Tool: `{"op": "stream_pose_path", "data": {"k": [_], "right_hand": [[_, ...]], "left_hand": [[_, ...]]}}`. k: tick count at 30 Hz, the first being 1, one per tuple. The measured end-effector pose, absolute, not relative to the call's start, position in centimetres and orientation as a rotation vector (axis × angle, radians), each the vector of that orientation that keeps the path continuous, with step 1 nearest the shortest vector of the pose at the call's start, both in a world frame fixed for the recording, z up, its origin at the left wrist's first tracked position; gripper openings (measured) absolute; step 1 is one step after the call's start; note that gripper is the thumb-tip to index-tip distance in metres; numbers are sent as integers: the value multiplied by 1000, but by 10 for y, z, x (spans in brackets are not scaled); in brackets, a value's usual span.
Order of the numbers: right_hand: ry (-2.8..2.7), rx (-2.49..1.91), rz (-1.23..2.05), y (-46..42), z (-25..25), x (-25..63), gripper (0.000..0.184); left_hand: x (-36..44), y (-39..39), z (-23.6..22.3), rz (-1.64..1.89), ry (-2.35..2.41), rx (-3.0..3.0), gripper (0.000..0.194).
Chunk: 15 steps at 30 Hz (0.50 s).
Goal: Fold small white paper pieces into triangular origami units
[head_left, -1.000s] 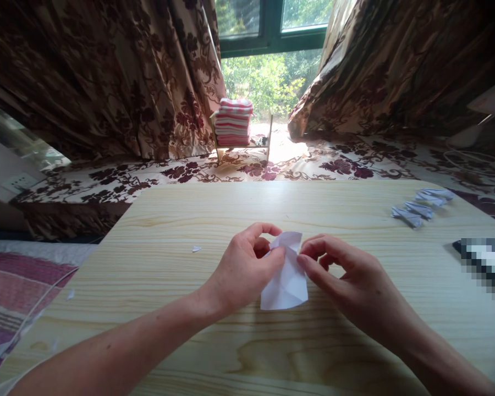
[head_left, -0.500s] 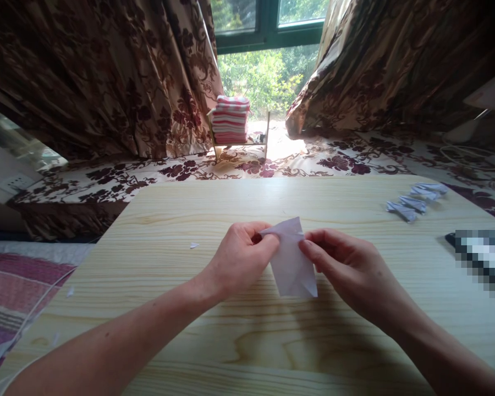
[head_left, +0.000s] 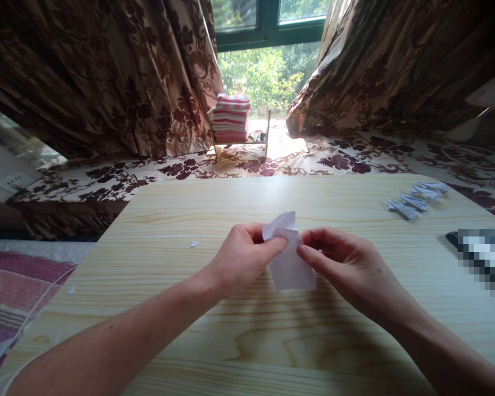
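A small white sheet of paper [head_left: 292, 270] is held above the table between my two hands, its upper part bent over. My left hand [head_left: 247, 250] pinches its left side, the thumb lying across the front. On the right edge, my right hand [head_left: 338, 258] grips the paper between thumb and fingers; some fingertips are hidden behind it. Several folded paper pieces [head_left: 408, 206] lie at the far right of the table. To the left of my left hand is a tiny paper scrap [head_left: 194, 243].
The light wooden table [head_left: 169, 209] fills the foreground. A phone-like dark object [head_left: 454, 239], partly blurred out, lies at the right edge. Beyond the table, a small rack [head_left: 267, 137] carries a stack of striped cloths [head_left: 231, 121] on the floral-covered ledge.
The upper part of the paper has bent over and its lower edge has risen slightly. My left thumb has slid right across the sheet. My right hand has barely moved.
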State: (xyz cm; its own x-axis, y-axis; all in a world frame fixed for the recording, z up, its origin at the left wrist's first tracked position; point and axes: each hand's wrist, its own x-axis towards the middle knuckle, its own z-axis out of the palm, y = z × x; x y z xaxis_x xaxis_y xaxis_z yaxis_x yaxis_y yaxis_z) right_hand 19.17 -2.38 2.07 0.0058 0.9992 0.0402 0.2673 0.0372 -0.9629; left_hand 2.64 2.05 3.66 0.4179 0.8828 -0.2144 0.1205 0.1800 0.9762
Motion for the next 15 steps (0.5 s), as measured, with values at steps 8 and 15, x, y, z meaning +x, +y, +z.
{"op": "stream_pose_path", "data": {"k": [8, 15], "right_hand": [[-1494, -1370, 824, -22, 21, 191, 12], [-1570, -1328, 776, -23, 22, 188, 12]], "left_hand": [[27, 20, 35, 649, 1068, 1373, 20], [26, 18, 36, 637, 1077, 1382, 21]]}}
